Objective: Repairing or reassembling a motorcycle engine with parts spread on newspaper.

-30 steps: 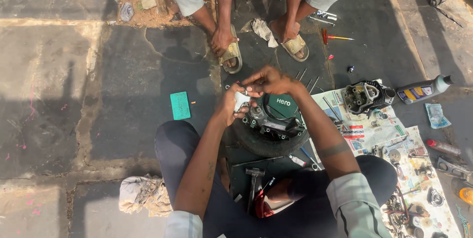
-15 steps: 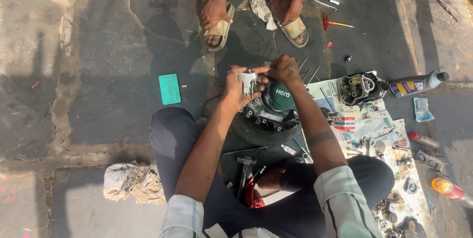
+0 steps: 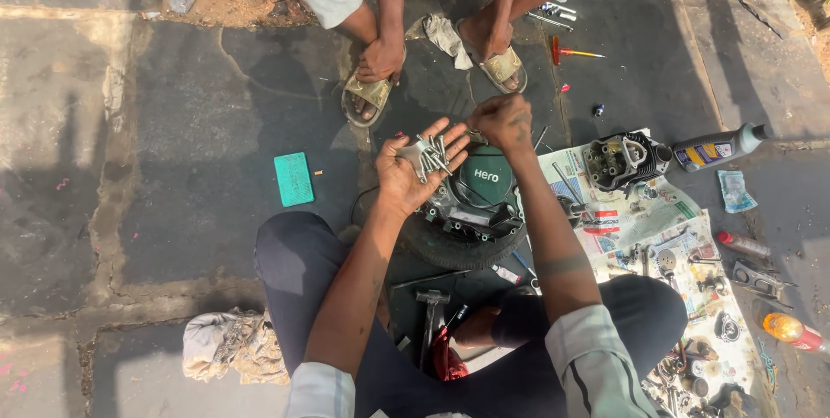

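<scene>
Two hands are working above an engine cover (image 3: 480, 189) that is resting on a dark tyre (image 3: 458, 249) on the pavement. The left hand (image 3: 413, 172) is lying palm up, its grip released and flat, cradling a loose cluster of silver bolts (image 3: 430, 154). The right hand (image 3: 503, 120) is hovering just beside that palm, fingers pinched together and pointing down toward the bolts; whether anything is sitting between the fingertips cannot be told. The cover is sitting directly below both hands, dark metal with a green round cap.

A hammer (image 3: 430, 314) is lying on the ground between the person's knees. To the right, a sheet of newspaper (image 3: 627, 215) is carrying a cylinder head (image 3: 624, 159) and many small engine parts. A plastic bottle (image 3: 718, 148) is lying near the paper's upper edge. A green rectangular block (image 3: 294, 178) is lying well apart to the left. A crumpled rag (image 3: 229, 344) is sitting beside the left knee. A second person's sandalled feet (image 3: 372, 94) are standing just beyond the cover, with a red-handled screwdriver (image 3: 571, 52) near them.
</scene>
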